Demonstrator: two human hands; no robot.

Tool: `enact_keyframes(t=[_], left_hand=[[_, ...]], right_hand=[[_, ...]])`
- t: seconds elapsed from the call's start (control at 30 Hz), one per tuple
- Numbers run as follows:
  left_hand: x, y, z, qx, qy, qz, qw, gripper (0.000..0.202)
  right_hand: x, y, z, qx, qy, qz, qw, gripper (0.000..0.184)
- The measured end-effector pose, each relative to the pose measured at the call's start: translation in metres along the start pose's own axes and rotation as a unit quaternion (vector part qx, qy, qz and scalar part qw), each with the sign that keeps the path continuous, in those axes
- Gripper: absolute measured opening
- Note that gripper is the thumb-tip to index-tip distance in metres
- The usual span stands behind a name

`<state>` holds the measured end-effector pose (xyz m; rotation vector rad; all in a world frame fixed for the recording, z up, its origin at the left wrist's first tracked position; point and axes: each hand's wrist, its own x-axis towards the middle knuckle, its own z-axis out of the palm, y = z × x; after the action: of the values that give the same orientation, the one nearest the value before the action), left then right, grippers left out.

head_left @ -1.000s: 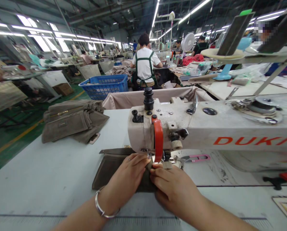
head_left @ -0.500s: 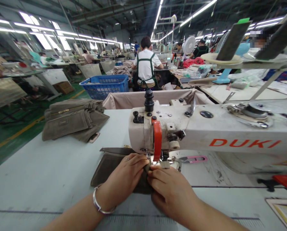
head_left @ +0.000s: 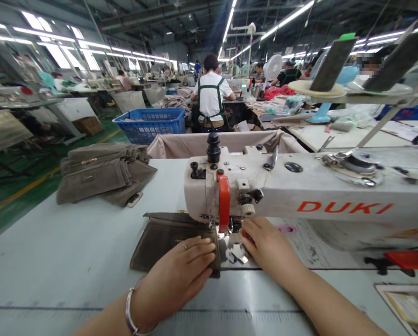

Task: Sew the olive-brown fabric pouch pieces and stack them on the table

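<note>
The person's forearms (head_left: pixel 321 298) come in from the bottom edge of the frame, bare as far as they show. Around the left wrist (head_left: pixel 143 301), in the lower left, sits a bracelet (head_left: pixel 128 311): a smooth, rounded, silver-coloured band with a bright shine, its lowest part reaching the frame's edge. A slim metallic ring (head_left: pixel 184 246) circles one finger of the left hand (head_left: pixel 177 277), near the hand's upper side. The right hand (head_left: pixel 267 242), right of centre, is bare.

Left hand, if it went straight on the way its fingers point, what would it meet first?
The left hand would probably meet the metal parts beside the lower end of the orange guard; depth there is unclear.
</note>
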<state>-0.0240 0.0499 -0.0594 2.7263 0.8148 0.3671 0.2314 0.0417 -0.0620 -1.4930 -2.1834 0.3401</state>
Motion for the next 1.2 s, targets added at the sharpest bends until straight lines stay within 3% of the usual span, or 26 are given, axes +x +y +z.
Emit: enact_keyframes(t=[0.2, 0.3, 0.37, 0.47, 0.53, 0.63, 0.8, 0.97, 1.2], left_hand=[[-0.001, 0.001, 0.009, -0.018, 0.044, -0.030, 0.998, 0.047], [-0.001, -0.003, 0.009, -0.050, 0.081, -0.049, 0.994, 0.039], [-0.001, -0.007, 0.005, -0.094, 0.125, -0.086, 0.984, 0.033], [-0.002, -0.010, 0.000, -0.122, 0.152, -0.102, 0.975, 0.033], [-0.003, -0.010, 0.002, -0.083, 0.136, -0.048, 0.986, 0.035], [-0.004, -0.007, 0.011, 0.034, 0.069, 0.046, 0.996, 0.037], [0.001, -0.004, 0.017, 0.146, -0.012, 0.078, 0.986, 0.037], [0.010, -0.009, 0.004, 0.139, -0.011, 0.084, 0.987, 0.034], [0.012, -0.019, 0.015, 0.141, 0.037, 0.086, 0.986, 0.032]], right_hand=[[-0.009, -0.001, -0.009, 0.126, -0.092, -0.057, 0.986, 0.035], [-0.005, 0.005, 0.004, 0.067, 0.013, -0.028, 0.997, 0.017], [-0.003, 0.003, 0.015, 0.016, 0.072, -0.045, 0.996, 0.011], [-0.005, -0.009, 0.023, 0.034, 0.025, -0.160, 0.986, 0.017], [-0.010, -0.019, 0.022, 0.071, -0.024, -0.213, 0.974, 0.021], [-0.016, -0.027, 0.021, 0.101, -0.057, -0.233, 0.966, 0.022], [-0.017, -0.029, 0.026, 0.087, -0.050, -0.244, 0.965, 0.021], [-0.015, -0.030, 0.027, 0.070, -0.043, -0.236, 0.968, 0.022], [-0.013, -0.030, 0.030, 0.048, -0.018, -0.210, 0.976, 0.026]])
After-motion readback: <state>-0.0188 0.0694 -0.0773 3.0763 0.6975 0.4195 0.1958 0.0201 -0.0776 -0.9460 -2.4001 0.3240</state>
